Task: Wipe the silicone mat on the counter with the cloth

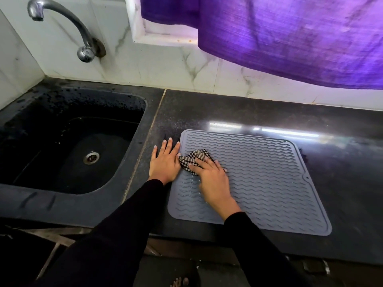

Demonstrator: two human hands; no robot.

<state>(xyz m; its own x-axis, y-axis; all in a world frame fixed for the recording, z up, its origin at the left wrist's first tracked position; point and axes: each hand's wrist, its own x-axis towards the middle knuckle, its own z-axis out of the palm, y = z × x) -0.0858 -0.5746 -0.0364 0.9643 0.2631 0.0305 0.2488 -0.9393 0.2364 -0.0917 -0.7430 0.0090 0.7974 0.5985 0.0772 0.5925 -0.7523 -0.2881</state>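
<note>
Left hand [165, 163] flat, fingers [169, 145] straight, right hand [213, 179] pressing down, both arms extended

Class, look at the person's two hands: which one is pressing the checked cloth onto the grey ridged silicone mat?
The right hand presses the black-and-white checked cloth onto the grey ridged silicone mat. The left hand lies flat beside the mat's left edge, holding nothing.
</note>
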